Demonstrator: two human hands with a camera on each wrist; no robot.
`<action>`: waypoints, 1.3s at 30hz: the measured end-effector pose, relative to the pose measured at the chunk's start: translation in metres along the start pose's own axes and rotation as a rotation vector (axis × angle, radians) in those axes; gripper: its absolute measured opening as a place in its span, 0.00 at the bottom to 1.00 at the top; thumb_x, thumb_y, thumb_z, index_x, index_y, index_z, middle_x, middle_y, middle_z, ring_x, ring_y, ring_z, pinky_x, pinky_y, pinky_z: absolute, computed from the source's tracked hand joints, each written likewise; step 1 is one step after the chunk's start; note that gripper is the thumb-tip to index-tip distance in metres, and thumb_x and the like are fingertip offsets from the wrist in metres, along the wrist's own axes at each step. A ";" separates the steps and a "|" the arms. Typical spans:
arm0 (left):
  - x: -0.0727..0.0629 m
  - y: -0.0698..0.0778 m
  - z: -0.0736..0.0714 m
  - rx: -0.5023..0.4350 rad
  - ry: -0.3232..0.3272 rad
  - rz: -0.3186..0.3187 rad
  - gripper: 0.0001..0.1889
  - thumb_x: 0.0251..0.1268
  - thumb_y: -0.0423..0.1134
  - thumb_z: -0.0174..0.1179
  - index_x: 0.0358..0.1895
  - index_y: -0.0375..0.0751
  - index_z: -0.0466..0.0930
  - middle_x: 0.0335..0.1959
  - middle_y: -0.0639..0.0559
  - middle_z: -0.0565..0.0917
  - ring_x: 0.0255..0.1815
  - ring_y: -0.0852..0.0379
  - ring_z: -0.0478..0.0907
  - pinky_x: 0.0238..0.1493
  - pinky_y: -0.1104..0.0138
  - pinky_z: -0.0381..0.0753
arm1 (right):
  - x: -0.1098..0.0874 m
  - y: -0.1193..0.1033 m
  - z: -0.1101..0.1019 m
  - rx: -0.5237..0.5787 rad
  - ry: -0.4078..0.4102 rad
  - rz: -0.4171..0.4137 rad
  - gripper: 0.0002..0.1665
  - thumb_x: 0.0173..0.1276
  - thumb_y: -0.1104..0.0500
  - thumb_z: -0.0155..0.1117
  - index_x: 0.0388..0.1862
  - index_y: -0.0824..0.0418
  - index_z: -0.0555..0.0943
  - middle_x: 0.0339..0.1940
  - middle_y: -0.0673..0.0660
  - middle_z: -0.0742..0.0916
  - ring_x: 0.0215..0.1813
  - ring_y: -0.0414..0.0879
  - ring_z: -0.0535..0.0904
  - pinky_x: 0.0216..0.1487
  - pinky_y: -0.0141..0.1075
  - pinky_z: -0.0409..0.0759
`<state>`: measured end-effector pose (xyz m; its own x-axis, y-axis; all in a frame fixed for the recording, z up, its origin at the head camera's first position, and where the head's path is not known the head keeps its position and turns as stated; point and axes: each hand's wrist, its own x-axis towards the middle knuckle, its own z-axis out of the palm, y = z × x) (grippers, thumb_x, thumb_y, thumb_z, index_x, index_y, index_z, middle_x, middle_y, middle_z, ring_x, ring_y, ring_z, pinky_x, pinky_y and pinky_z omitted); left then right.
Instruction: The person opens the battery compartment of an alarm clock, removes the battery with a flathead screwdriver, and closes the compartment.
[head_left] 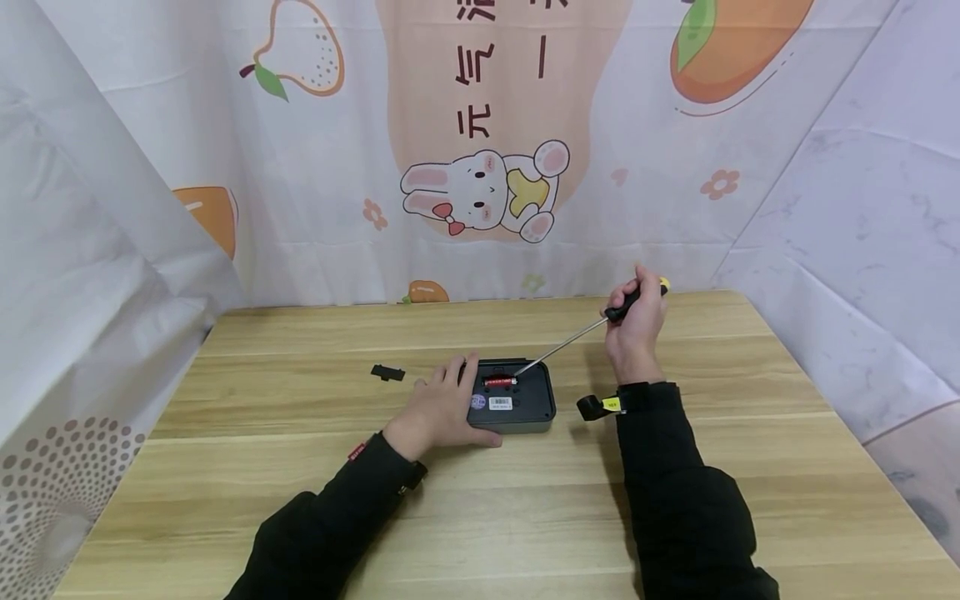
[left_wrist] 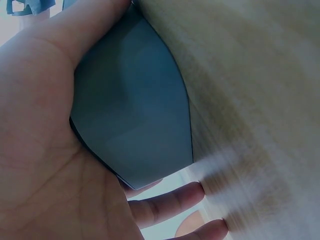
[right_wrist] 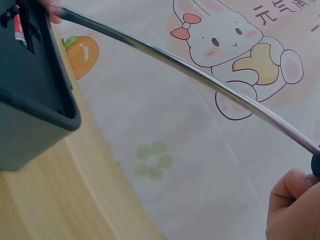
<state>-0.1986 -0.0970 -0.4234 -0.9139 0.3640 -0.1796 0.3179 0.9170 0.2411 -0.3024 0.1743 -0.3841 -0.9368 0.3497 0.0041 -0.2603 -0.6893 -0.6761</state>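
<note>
A dark boxy electronic device (head_left: 534,410) lies back side up on the table, its battery slot uncovered. Inside the slot sits a red battery (head_left: 498,381). My left hand (head_left: 441,410) grips the device's left end, thumb along the near side and fingers over the far side; the left wrist view shows the smooth grey-green casing (left_wrist: 135,100) against the palm. In my right hand (head_left: 637,327) is a long screwdriver (head_left: 567,341) with a black and yellow handle, held slanting down to the left. Its tip is at the battery's right end. The right wrist view shows its metal shaft (right_wrist: 190,72).
A small black battery cover (head_left: 387,372) lies on the wooden table (head_left: 480,517), left of the device. Behind the table's far edge hangs a printed curtain (head_left: 322,208). A black strap piece with a yellow tag (head_left: 611,405) sticks out from the right wrist.
</note>
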 end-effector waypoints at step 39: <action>-0.002 0.001 0.002 -0.011 0.007 -0.001 0.70 0.44 0.78 0.67 0.83 0.42 0.40 0.79 0.41 0.54 0.74 0.38 0.60 0.61 0.37 0.67 | -0.002 -0.025 -0.026 -0.304 -0.140 -0.024 0.26 0.81 0.44 0.45 0.29 0.60 0.73 0.13 0.48 0.71 0.11 0.40 0.57 0.15 0.31 0.59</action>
<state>-0.1962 -0.0968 -0.4243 -0.9162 0.3615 -0.1731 0.3139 0.9157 0.2509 -0.2877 0.2071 -0.3862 -0.9597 0.2588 0.1095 -0.2208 -0.4535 -0.8635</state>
